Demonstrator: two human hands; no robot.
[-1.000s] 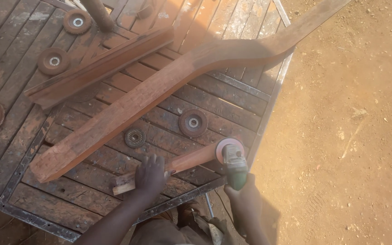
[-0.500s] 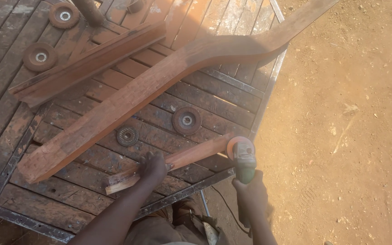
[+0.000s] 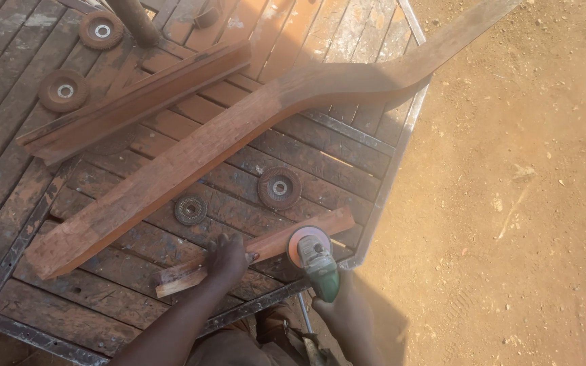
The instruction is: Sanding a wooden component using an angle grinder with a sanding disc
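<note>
At the near edge of the slatted bench [image 3: 320,163], the left hand [image 3: 227,259] pressed down on a short wooden strip [image 3: 272,244], while the right hand [image 3: 347,312] grasped a green angle grinder [image 3: 317,261] against it.

Open-air woodworking yard. A slatted table [image 3: 347,169] with a metal frame stands directly on bare reddish earth [image 3: 510,203], dusted with sanding residue. Rough timber lies across it: a long curved beam [image 3: 239,129], a straight plank [image 3: 130,105] and a short batten [image 3: 272,244]. Worn abrasive discs [image 3: 279,188] are scattered over the slats, and a green angle grinder [image 3: 317,261] rests against the batten, marking a place for shaping and sanding wood.
</note>
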